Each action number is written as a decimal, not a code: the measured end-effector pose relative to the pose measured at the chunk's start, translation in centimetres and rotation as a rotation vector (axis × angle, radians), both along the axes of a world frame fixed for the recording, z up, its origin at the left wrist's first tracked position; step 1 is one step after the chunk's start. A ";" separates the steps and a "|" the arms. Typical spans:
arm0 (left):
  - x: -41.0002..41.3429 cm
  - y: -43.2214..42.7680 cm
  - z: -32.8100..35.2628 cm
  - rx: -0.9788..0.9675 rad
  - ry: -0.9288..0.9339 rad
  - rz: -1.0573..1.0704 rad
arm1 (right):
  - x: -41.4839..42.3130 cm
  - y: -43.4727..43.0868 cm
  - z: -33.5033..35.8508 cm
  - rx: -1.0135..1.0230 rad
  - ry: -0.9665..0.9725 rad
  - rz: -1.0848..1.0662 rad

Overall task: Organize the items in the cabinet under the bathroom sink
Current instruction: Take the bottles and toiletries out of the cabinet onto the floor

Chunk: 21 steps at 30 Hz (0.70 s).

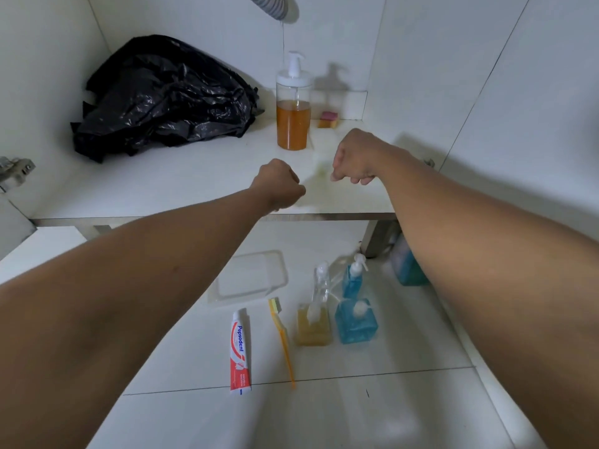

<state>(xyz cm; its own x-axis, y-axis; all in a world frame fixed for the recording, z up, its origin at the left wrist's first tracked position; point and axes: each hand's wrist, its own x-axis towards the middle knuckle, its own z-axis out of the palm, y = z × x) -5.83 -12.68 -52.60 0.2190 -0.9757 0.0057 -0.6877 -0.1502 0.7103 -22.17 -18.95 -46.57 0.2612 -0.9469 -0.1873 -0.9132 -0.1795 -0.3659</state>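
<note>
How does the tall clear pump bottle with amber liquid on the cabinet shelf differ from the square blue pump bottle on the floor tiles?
The tall clear pump bottle with amber liquid is cylindrical and slender; the square blue pump bottle is squat and boxy. The tall one stands inside the cabinet beside a crumpled black plastic bag; the blue one stands outside on the floor, next to a square yellow bottle. The amber liquid fills about half its bottle; the blue one looks coloured throughout. Both stand upright and carry white pump heads.

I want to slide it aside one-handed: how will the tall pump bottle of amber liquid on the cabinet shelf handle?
The tall pump bottle is narrow for its height, so a push near the pump would probably tip it. It looks about half full, so likely moderately heavy and bottom-weighted. Its smooth clear wall may be slippery.
</note>
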 end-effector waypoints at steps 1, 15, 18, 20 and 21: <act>0.3 -0.5 0.2 -0.013 0.006 0.002 | 0.0 -0.3 0.0 -0.038 -0.034 -0.003; 0.3 -8.0 -2.9 -0.044 0.156 0.077 | 0.2 -4.9 -7.0 -0.172 -0.401 -0.237; 0.2 -9.8 -3.4 -0.063 0.182 0.081 | 0.5 -6.8 -8.0 -0.189 -0.481 -0.306; 0.0 -10.8 -3.8 -0.072 0.191 0.077 | 0.9 -8.0 -8.4 -0.176 -0.555 -0.352; 0.0 -11.3 -4.0 -0.075 0.179 0.066 | 1.1 -8.7 -8.7 -0.166 -0.595 -0.374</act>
